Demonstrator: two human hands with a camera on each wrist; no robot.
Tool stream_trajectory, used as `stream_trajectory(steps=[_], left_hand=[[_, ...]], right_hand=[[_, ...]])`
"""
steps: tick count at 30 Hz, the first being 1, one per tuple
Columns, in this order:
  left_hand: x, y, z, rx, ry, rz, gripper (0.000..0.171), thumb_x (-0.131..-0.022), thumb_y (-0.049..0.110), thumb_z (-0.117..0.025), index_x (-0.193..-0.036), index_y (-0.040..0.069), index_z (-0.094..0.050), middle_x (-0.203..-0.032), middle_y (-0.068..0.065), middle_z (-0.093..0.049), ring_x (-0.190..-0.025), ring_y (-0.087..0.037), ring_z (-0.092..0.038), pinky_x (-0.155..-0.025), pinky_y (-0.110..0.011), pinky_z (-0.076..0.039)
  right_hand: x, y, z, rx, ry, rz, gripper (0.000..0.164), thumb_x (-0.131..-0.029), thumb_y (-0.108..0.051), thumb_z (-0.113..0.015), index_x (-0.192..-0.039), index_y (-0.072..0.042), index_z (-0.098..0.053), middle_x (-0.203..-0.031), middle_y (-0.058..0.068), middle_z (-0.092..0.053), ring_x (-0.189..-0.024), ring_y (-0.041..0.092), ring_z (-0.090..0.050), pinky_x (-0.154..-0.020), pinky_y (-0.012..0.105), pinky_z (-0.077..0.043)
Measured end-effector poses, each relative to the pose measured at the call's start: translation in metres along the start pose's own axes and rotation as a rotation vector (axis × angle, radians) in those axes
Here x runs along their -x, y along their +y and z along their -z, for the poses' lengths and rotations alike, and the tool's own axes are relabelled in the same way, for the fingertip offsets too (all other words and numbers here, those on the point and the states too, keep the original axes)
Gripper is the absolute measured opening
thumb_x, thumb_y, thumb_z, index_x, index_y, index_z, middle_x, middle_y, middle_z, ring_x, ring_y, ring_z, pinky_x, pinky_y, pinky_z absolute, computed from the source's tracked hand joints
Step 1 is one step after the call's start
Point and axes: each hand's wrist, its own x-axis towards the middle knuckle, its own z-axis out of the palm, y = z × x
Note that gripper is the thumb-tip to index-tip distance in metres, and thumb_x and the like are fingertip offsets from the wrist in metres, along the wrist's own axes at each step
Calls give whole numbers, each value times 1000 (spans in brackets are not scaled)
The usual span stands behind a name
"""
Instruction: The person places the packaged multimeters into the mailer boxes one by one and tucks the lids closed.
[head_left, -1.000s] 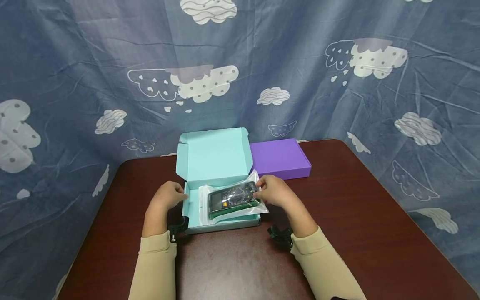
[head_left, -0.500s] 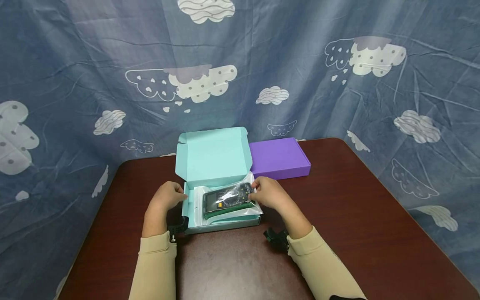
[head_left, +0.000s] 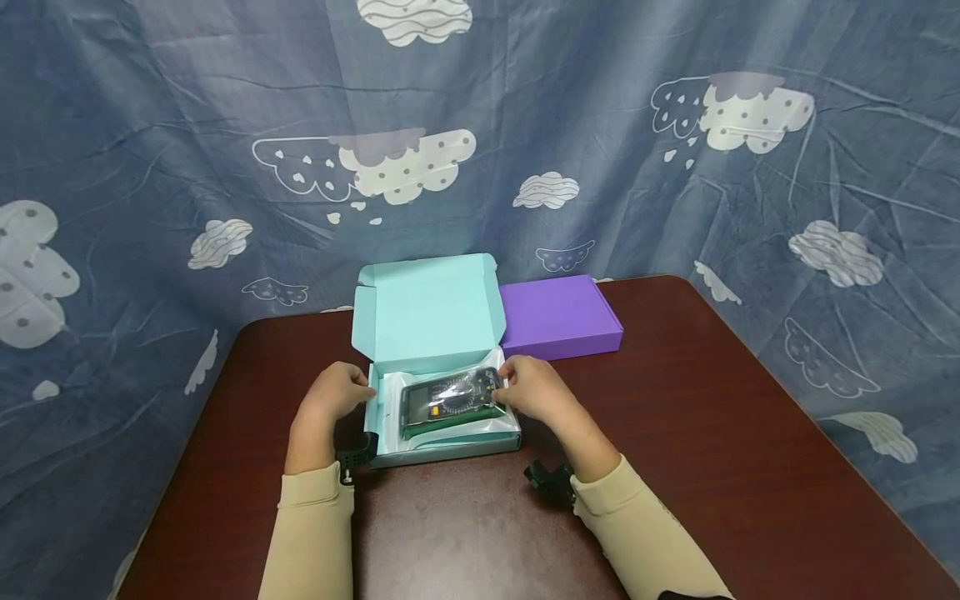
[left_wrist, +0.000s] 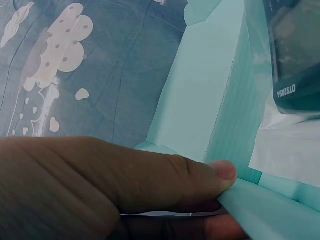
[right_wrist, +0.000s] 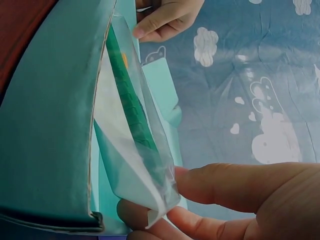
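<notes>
A light teal cardboard box point(head_left: 450, 451) stands with its lid point(head_left: 438, 308) raised at the back. My left hand point(head_left: 333, 392) pinches the box's left wall between thumb and fingers, as the left wrist view shows. Over the box floor lies a clear plastic bag point(right_wrist: 162, 187) with a digital multimeter point(head_left: 450, 398) inside, black-faced and green-sided. With thumb and fingers, my right hand point(head_left: 536, 390) pinches the bag's right end. That end is tilted up in the right wrist view. The letters DT9205A show on the multimeter point(left_wrist: 297, 55) in the left wrist view.
A shut purple box point(head_left: 558, 317) lies right behind the teal one, against its lid. Both stand on a dark red-brown table point(head_left: 675, 433). A blue curtain point(head_left: 480, 225) with white clouds hangs along the back and sides.
My right hand has moved left, bringing the bagged multimeter further inside the box and lower. The left hand has stayed at the box's left wall.
</notes>
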Motion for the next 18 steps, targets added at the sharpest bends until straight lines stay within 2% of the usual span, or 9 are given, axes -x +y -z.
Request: stream_trajectory(steps=[10, 18], left_hand=[[0, 1, 0, -2, 7, 2, 19, -92, 9, -73, -75, 4, -66, -71, -6, -55, -67, -22, -50, -58, -35, -40], [1, 3, 0, -11, 3, 15, 13, -92, 9, -73, -81, 1, -70, -75, -10, -64, -68, -24, -58, -59, -36, -46]], right_hand=[[0, -2, -6, 20, 8, 10, 34, -87, -14, -81, -113, 0, -66, -63, 4, -60, -53, 17, -57, -58, 32, -46], [2, -5, -12, 97, 47, 8, 39, -85, -20, -84, -117, -3, -69, -68, 1, -61, -62, 17, -58, -63, 36, -47]])
